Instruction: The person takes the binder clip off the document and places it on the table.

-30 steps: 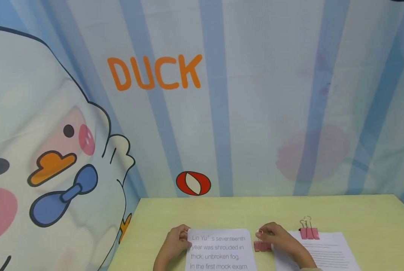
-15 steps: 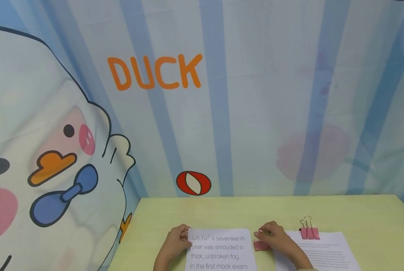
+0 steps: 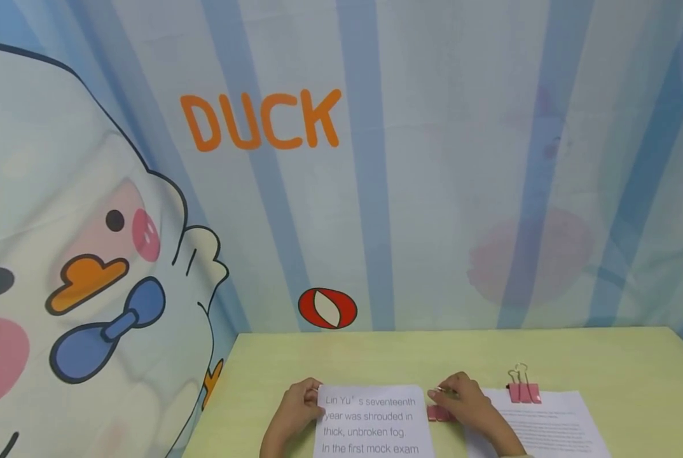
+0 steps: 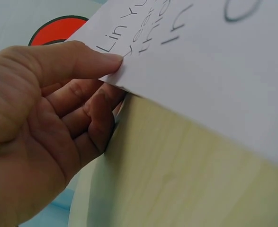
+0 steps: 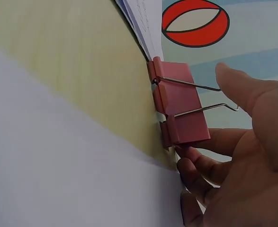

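Observation:
My left hand (image 3: 292, 410) pinches the left edge of a stack of white paper sheets (image 3: 370, 426) with large print. In the left wrist view its thumb (image 4: 82, 61) lies on top of the sheets, the fingers curled below. My right hand (image 3: 470, 404) holds a pink binder clip (image 3: 440, 413) just beside the stack's right edge. The right wrist view shows the thumb at the ends of the clip's wire handles (image 5: 191, 84) and fingers behind the clip. The sheets end right at the clip; whether its mouth is around them I cannot tell.
Right of my right hand lies a second stack of printed sheets (image 3: 553, 426), a pink binder clip (image 3: 524, 393) on its top edge with both handles up. A pale yellow table (image 3: 376, 356) carries everything. Behind it hangs a curtain (image 3: 433, 191) with a duck print.
My right hand and its binder clip have shifted slightly left, toward the large-print stack. The thumb now hides more of the handles. My left hand keeps its place on the paper.

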`<state>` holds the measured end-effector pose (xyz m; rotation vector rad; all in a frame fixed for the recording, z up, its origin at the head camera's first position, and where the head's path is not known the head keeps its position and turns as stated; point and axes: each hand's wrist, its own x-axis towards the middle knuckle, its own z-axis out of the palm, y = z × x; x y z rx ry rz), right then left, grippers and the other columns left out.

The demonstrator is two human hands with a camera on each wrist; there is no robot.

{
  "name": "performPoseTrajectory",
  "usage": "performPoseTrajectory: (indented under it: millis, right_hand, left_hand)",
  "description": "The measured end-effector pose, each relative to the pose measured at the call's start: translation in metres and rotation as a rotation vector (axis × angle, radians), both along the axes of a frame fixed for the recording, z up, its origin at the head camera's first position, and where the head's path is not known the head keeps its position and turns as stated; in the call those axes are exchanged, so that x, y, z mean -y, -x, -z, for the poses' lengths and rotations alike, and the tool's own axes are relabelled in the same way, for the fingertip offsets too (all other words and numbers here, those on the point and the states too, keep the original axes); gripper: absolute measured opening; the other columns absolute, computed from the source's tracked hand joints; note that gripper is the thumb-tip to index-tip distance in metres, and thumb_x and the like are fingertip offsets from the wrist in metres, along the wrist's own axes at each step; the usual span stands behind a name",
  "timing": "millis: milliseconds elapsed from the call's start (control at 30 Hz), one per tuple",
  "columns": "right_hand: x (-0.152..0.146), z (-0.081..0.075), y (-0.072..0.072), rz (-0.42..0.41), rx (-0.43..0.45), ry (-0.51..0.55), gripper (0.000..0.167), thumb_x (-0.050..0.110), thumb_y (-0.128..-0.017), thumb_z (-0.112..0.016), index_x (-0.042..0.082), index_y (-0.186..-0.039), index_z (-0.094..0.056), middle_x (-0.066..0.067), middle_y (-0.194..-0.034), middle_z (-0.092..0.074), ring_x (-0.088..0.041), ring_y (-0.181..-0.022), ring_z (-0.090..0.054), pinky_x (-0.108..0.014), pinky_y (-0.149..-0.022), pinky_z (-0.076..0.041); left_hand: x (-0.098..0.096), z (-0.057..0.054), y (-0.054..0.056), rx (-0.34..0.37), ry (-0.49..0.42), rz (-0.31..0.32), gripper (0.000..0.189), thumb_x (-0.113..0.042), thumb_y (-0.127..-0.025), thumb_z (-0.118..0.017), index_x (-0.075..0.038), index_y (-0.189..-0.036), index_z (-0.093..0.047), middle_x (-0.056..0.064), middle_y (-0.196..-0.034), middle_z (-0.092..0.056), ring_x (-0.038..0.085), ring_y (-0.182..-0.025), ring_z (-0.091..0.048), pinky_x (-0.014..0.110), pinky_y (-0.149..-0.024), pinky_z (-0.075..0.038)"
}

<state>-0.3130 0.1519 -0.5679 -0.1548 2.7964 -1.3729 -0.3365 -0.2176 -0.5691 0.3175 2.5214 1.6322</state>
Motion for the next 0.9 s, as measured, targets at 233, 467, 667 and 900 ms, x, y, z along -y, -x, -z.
performPoseTrajectory:
  millis: [233, 467, 667, 900]
  right_hand:
    - [0.0021, 0.0003, -0.0013, 0.011, -0.011, -0.016, 0.035, 0.029, -0.098, -0.075, -0.004, -0.109, -0.076, -0.011, -0.114, -0.064, -0.038, -0.111, -0.061, -0.073, -0.092, -0.044]
    - [0.0017, 0.0039, -0.0005, 0.006, -0.013, -0.023, 0.035, 0.029, -0.098, -0.075, -0.005, -0.109, -0.075, -0.013, -0.115, -0.063, -0.040, -0.111, -0.059, -0.075, -0.091, -0.041]
    - [0.0024, 0.0011, -0.0011, 0.010, -0.006, -0.006, 0.034, 0.028, -0.099, -0.074, -0.005, -0.109, -0.075, -0.013, -0.115, -0.063, -0.040, -0.111, -0.059, -0.075, -0.093, -0.040]
    - [0.0024, 0.0005, -0.0014, 0.014, -0.005, -0.028, 0.034, 0.026, -0.100, -0.073, -0.007, -0.110, -0.074, -0.011, -0.112, -0.065, -0.038, -0.109, -0.062, -0.071, -0.094, -0.045]
  left_hand:
    - [-0.0003, -0.0023, -0.0018, 0.006, -0.001, 0.000, 0.038, 0.020, -0.078, -0.069, 0.011, -0.115, -0.066, 0.006, -0.085, -0.069, 0.015, -0.071, -0.052, 0.022, -0.061, -0.041]
    - [0.0009, -0.0016, -0.0010, -0.002, 0.005, 0.007, 0.037, 0.020, -0.079, -0.069, 0.010, -0.115, -0.066, 0.011, -0.090, -0.073, 0.016, -0.073, -0.055, 0.022, -0.063, -0.044]
    - [0.0005, -0.0039, -0.0001, -0.015, 0.061, -0.009, 0.040, 0.017, -0.079, -0.072, 0.010, -0.118, -0.068, 0.009, -0.095, -0.072, 0.018, -0.082, -0.060, 0.028, -0.072, -0.051]
    - [-0.0004, -0.0049, 0.0002, -0.030, 0.102, -0.009, 0.046, 0.013, -0.079, -0.074, 0.010, -0.124, -0.068, 0.008, -0.095, -0.070, 0.017, -0.081, -0.059, 0.028, -0.072, -0.051]
